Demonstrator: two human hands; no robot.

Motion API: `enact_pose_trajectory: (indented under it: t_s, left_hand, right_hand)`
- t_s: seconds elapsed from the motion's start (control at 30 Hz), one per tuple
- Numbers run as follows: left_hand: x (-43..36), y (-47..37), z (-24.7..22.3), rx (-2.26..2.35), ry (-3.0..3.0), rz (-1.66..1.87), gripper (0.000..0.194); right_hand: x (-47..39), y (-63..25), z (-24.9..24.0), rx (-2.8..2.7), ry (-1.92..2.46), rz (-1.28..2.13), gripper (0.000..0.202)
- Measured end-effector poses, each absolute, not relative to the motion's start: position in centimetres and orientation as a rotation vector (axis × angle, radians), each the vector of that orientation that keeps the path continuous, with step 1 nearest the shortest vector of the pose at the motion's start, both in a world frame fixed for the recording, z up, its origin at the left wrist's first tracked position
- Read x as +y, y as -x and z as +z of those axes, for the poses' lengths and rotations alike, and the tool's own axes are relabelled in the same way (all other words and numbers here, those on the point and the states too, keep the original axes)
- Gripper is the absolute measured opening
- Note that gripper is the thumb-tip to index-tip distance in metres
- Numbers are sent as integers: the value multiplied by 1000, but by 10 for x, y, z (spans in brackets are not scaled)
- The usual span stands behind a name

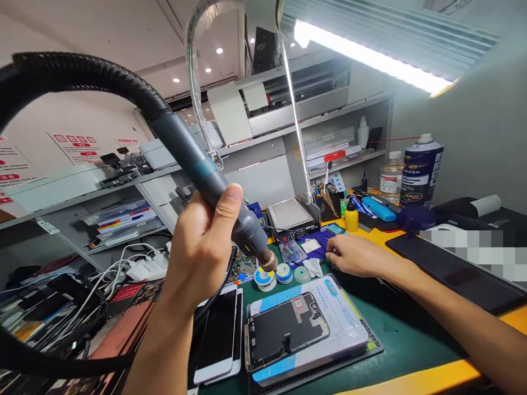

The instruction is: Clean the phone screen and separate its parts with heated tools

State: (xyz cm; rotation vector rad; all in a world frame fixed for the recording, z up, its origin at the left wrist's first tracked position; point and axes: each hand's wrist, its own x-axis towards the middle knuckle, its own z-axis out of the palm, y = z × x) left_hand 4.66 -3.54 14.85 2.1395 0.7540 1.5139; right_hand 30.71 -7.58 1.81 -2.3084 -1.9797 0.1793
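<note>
My left hand [201,247] grips the grey handle of a hot air gun [214,184], raised above the bench with its metal nozzle [268,262] pointing down and to the right; its black ribbed hose [82,77] arcs up to the left. My right hand [356,255] rests palm down on the bench beyond the green mat [370,323], fingers reaching toward small parts on a blue pad [319,238]. A phone screen panel [286,332] lies on a white and blue sheet near me.
Solder wire spools [284,272] sit below the nozzle. A white phone [218,334] lies to the left, beside tangled cables [102,280]. A heating station [290,216], yellow bottle [351,216], spray can [420,170] and black keyboard [457,271] stand behind and right. A lamp [370,55] hangs overhead.
</note>
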Motion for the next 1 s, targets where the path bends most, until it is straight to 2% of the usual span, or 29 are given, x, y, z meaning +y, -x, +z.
enact_pose_trajectory:
  t_s: [0.27, 0.67, 1.0]
  left_hand:
    - [-34, -58, 137, 829, -2148, 1332, 44]
    - [-36, -56, 129, 836, -2138, 1299, 42]
    - [-55, -36, 85, 679, -1951, 1651, 30]
  right_hand:
    - [-75, -309, 17, -1977, 2312, 185, 25]
    - [-74, -312, 12, -1981, 2312, 168, 25]
    - [-71, -313, 12, -1965, 2324, 171, 25]
